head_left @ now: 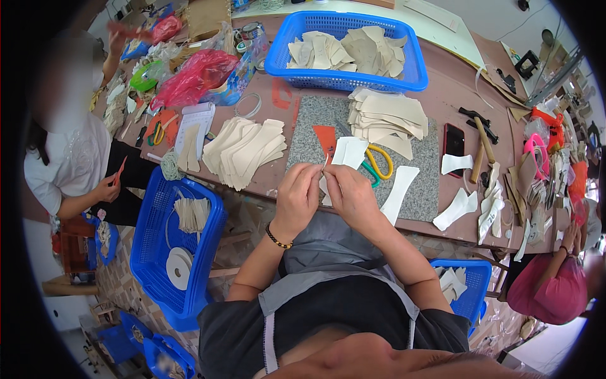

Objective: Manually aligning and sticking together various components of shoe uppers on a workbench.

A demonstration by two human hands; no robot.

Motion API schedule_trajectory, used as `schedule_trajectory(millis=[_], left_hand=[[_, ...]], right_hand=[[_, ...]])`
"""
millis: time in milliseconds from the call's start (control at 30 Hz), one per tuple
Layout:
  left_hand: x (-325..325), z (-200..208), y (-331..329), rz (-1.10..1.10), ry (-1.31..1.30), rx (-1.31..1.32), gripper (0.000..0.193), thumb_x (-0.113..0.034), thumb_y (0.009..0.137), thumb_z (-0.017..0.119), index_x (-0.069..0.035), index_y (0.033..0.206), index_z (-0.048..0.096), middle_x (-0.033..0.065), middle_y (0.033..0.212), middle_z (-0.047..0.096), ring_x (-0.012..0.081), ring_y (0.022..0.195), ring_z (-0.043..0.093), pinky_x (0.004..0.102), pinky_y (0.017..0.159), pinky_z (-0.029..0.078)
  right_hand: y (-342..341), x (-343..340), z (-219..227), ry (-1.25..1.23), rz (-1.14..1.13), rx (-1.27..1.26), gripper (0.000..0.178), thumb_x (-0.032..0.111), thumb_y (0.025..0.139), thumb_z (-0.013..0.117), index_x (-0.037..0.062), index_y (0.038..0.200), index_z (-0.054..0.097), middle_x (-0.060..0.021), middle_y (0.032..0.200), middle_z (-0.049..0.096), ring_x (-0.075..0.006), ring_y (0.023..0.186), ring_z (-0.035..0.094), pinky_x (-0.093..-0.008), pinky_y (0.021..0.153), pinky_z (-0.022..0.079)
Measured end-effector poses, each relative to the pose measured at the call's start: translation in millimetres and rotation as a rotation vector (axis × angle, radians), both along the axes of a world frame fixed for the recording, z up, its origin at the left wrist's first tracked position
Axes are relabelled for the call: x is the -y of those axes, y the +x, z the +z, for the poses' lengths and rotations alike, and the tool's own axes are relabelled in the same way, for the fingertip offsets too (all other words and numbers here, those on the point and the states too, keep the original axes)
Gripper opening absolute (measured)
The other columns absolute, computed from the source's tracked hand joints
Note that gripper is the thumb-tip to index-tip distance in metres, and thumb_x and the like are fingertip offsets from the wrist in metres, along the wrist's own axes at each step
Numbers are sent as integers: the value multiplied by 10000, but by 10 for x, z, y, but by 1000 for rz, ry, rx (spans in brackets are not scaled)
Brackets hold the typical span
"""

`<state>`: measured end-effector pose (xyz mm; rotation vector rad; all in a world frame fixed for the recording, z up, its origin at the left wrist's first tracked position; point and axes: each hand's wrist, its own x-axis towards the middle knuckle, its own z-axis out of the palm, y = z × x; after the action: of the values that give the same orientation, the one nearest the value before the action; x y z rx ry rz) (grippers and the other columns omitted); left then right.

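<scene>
You were partway through handling one small piece: your left hand (300, 189) and right hand (351, 194) met at the near edge of the table (278, 101), fingertips brought together and pinched on a thin white strip (326, 160), which stood up between them. That single piece looked unfinished, since neither hand had let it go. Just beyond your fingers, a white piece (349, 153) lay on the grey stone slab (426, 183), with another white piece (399, 192) to its right. Much seemed left, judging by the fanned cream stack (243, 151) on your left, the tall cream stack (386, 120) on the slab and the heaped pieces (375, 50) in the blue basket (347, 82) (though nothing showed which piles were finished and which were waiting). Your thumbs and curled fingers hid most of what you held, so its full shape and any lower end could not be made out. The scissors (381, 165) lay partly covered by that nearer white piece, their blades hard to see, and the table's far corners bent away into the dark rim
</scene>
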<state>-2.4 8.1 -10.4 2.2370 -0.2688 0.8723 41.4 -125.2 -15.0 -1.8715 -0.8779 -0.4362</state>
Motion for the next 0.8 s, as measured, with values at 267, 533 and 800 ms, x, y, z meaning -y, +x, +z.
schedule_trajectory(millis=[267,533,800], left_hand=[[29,-29,-6,38,55,30,181,71,777,575,35,955,578,158,882,572,315,784,582,375,675,479],[54,-18,20,19,-50,-28,134,40,823,548,28,956,558,157,873,559,319,771,570,367,665,464],[35,-45,69,-37,-236,-145,96,27,854,524,25,950,530,160,855,536,319,750,552,363,656,449]], right_hand=[[-14,-13,22,-22,-15,-3,113,25,788,606,-3,882,550,-147,750,596,-309,676,601,-392,585,493],[11,-49,-82,75,-27,-21,104,22,749,625,-3,819,553,-147,707,587,-314,627,593,-393,553,489],[42,-15,-121,154,25,-272,128,45,793,628,-33,862,553,-174,763,612,-287,691,643,-340,618,514]])
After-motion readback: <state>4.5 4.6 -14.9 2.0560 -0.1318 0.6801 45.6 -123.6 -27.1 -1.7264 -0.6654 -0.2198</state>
